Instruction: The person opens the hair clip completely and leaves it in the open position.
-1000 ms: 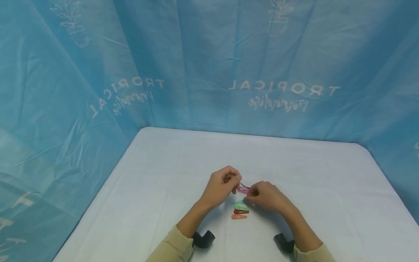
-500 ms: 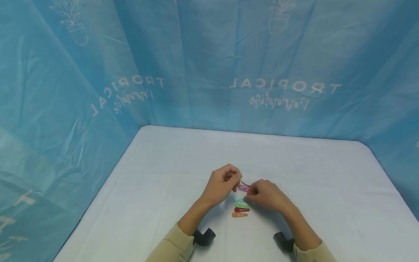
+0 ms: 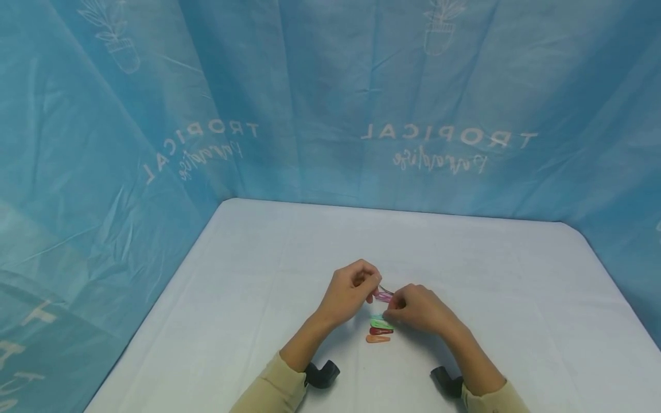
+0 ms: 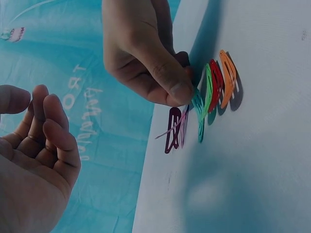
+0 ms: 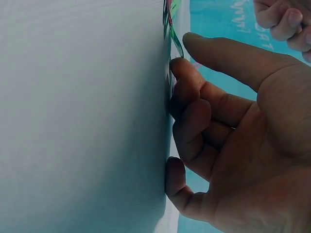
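Below centre in the head view, orange clip [image 3: 377,339], red clip [image 3: 381,331] and green clip [image 3: 382,324] seem aligned, the right hand [image 3: 420,308] pinches teal clip [image 4: 200,128], pink clip [image 3: 383,297] and purple clip [image 4: 170,130] apparently remain, and the loosely curled left hand [image 3: 353,291] holds nothing.

We count at least six hair clips [image 3: 381,331], two hands [image 3: 347,291], two sleeves [image 3: 273,387], two curved black fittings [image 3: 322,376] and one bench [image 3: 289,246].
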The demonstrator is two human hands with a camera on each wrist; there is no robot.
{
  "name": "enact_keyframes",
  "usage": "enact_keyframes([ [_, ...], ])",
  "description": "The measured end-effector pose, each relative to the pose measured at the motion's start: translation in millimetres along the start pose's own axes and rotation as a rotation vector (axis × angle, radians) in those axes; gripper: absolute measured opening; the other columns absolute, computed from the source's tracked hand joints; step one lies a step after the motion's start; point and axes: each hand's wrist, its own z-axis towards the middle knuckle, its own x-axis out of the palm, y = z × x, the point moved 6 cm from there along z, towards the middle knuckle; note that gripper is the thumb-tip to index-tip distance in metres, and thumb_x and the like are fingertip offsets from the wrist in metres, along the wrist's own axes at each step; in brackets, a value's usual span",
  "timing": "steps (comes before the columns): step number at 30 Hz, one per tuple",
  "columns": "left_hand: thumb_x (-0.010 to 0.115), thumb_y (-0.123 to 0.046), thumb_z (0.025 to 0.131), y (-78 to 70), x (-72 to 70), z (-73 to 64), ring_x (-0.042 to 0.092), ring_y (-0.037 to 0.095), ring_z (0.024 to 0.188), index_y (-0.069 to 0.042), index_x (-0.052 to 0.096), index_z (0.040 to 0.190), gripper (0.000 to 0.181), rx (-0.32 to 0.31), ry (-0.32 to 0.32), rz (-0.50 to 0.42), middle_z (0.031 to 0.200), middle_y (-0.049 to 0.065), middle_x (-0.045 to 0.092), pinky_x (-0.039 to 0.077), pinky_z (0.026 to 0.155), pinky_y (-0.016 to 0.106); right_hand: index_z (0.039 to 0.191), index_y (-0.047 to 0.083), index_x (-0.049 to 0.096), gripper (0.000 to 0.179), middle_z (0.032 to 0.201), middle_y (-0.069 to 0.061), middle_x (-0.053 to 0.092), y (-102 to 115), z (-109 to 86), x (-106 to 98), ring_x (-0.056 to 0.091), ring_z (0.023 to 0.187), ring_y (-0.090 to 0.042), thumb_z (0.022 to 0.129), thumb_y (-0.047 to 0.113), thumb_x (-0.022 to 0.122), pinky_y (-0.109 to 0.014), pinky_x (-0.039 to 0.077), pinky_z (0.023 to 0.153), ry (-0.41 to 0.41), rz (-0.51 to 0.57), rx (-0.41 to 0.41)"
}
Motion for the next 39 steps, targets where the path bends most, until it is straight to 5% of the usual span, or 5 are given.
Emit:
enact_keyframes([
  [7,0.054,-0.027,0.096,0.0,0.8,-0.4,0.058,0.013,0.059,-0.013,0.062,0.095,0.017,-0.008,-0.004,0.011,0.072,0.003,0.063,0.045,0.056,0.027,0.068,0.017,0.064,0.018,0.061,0.004,0.056,-1.2,1.2,2.3,0.049,0.058,-0.012,0.077,0.025,0.078,-0.03,0.04,0.055,0.004,0.004,0.01],
  [15,0.054,-0.028,0.096,1.4,3.5,-1.1,0.058,0.012,0.06,-0.02,0.061,0.094,0.011,-0.008,0.007,0.024,0.075,0.011,0.064,0.047,0.057,0.026,0.069,0.016,0.065,0.014,0.063,0.005,0.057,-0.3,0.1,2.8,0.05,0.059,-0.013,0.075,0.02,0.077,-0.029,0.041,0.056,-0.005,0.0,0.005],
  [39,0.053,-0.025,0.096,2.7,4.5,-1.4,0.057,0.011,0.058,-0.01,0.063,0.097,0.018,0.02,-0.002,0.056,0.07,-0.006,0.061,0.047,0.056,0.026,0.063,0.016,0.063,0.026,0.057,0.004,0.055,1.4,-2.3,2.5,0.046,0.053,-0.011,0.07,0.033,0.081,-0.027,0.036,0.049,0.008,-0.01,0.043],
])
